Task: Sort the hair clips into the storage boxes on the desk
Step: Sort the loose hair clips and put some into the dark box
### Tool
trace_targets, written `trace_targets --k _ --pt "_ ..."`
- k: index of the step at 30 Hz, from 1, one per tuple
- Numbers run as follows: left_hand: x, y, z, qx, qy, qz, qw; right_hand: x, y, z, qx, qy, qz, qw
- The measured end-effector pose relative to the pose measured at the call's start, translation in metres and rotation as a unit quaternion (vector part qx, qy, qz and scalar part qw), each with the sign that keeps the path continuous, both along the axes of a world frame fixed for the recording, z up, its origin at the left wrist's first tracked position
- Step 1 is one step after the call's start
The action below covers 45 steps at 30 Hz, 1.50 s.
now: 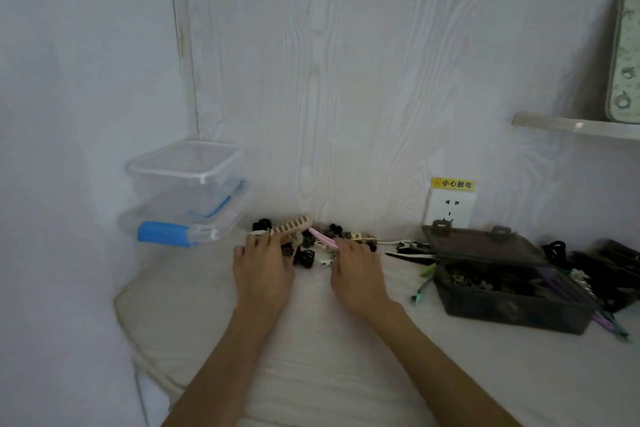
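A loose heap of small black, brown, beige and pink plastic hair clips [304,243] is seen against the white wood-grain wall, on the pale cloth-covered desk [346,374]. The left hand [263,270] is laid palm down at the heap's left edge, fingers straight and reaching into the clips; nothing is clearly gripped. The right hand [356,270] is likewise flat at the right edge, its fingertips beside a long pink clip [323,237]; whether that clip is pinched cannot be told. Two stacked clear plastic boxes with blue latches [187,194] stand empty to the left, well apart from the heap, while a dark smoked-plastic hinged case [509,288], already holding clips, lies open to the right. Tangled claw clips could be dragged out together, and some might be swept off the desk's rounded left edge
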<state>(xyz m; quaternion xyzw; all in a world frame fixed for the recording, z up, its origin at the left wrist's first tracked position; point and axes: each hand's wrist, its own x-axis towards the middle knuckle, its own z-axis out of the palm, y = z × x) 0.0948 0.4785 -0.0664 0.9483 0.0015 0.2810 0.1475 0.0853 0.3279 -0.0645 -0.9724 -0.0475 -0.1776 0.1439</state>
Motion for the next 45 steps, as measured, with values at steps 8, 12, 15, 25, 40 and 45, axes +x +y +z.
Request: trace_targets --k 8,12,15,25,40,45 --pt "0.006 0.005 0.002 0.031 0.02 0.015 0.999 0.016 -0.008 -0.012 -0.072 -0.143 -0.069 0.985" --pt "0.009 -0.003 -0.001 -0.058 -0.003 -0.097 0.994 0.018 -0.01 -0.009 0.028 -0.086 -0.036 0.995" --pt "0.01 -0.011 -0.01 -0.001 0.039 -0.156 0.987 0.017 -0.008 -0.006 0.029 -0.089 -0.03 0.995" --pt "0.014 -0.003 -0.011 -0.082 0.044 -0.135 0.987 0.037 -0.001 0.029 0.14 -0.139 0.0 0.98" --pt "0.011 0.003 -0.007 -0.147 0.012 -0.124 0.981 0.045 0.008 0.03 0.02 -0.012 0.064 0.998" --pt "0.01 0.001 -0.006 -0.147 0.001 -0.161 0.976 0.002 -0.037 0.026 0.144 -0.163 0.134 0.967"
